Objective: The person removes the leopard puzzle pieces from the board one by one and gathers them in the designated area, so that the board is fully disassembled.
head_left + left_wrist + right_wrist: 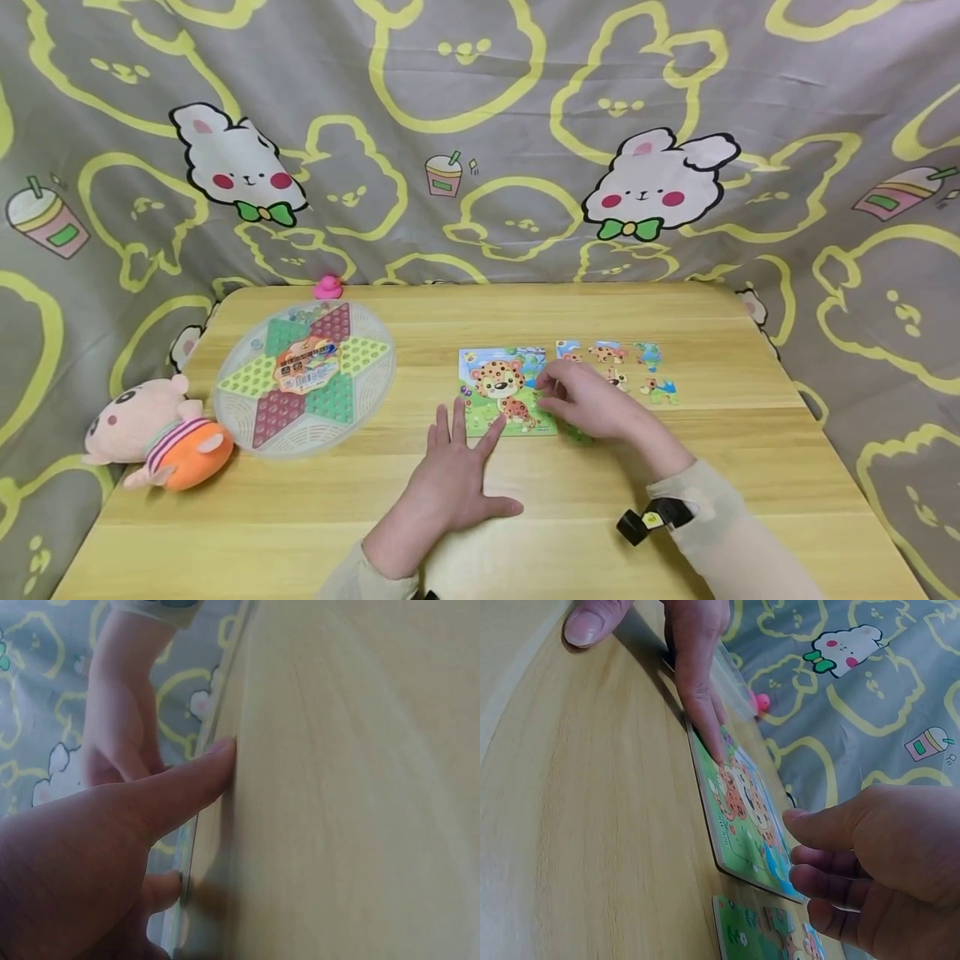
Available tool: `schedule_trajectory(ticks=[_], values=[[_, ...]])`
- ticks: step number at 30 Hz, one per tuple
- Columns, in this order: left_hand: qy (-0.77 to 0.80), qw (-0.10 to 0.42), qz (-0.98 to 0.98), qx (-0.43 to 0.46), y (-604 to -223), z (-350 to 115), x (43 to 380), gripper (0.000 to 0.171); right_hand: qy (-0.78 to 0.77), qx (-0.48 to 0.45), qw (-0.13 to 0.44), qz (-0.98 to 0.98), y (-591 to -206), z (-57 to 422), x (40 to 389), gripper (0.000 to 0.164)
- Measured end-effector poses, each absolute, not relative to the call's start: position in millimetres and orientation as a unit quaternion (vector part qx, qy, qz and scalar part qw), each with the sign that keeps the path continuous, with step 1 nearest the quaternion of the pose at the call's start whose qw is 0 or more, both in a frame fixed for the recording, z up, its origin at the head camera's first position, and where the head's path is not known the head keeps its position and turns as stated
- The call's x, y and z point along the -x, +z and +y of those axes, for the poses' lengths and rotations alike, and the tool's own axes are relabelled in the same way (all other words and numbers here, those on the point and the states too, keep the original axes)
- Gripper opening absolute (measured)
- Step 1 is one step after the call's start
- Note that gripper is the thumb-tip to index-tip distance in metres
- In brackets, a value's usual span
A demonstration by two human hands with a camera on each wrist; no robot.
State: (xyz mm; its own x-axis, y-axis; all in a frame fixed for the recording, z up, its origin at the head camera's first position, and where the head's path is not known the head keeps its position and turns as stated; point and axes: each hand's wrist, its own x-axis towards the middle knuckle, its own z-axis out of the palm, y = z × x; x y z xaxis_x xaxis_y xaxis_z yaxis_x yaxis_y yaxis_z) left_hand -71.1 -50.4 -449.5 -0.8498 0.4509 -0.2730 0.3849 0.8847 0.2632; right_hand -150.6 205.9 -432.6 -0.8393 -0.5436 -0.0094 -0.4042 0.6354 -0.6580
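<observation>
A square jigsaw picture [487,408] of a spotted cub lies flat on the table. My left hand [453,485] is spread at its lower left, one fingertip on the picture and the thumb out over the table. My right hand [592,402] hovers at the picture's right edge, fingers loosely bent; in the right wrist view nothing shows between thumb and fingers [825,879]. Separate puzzle pieces [606,353] lie to the right, partly hidden behind this hand. A green piece [579,435] peeks out below it.
On the left lies a round Chinese checkers board [306,375] in clear plastic. A plush toy [161,437] with orange shorts sits beside it at the table's left edge. A pink rubber duck [328,287] stands at the back. Patterned grey cloth [480,225] hangs behind the table [570,533].
</observation>
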Motion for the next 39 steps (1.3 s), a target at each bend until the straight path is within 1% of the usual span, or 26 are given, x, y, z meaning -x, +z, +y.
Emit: schedule_trajectory(ticks=[6,11,25,39], values=[[0.104,0.160,0.956,-0.222,-448.9,-50.4,71.1,0.112,-0.344,0.257,0.120,0.895,-433.5,202.6,152.9,0.016],[0.103,0.166,0.954,-0.227,-447.5,-49.8,73.0,0.108,-0.354,0.250,0.130,0.892,-432.4,202.1,153.7,0.015],[0.100,0.192,0.952,-0.215,-440.8,-44.2,77.9,0.108,-0.349,0.257,0.126,0.892,-435.3,205.5,155.6,0.016],[0.106,0.173,0.954,-0.220,-441.9,-34.5,74.7,0.108,-0.347,0.255,0.129,0.893,-433.4,200.7,157.0,0.017]])
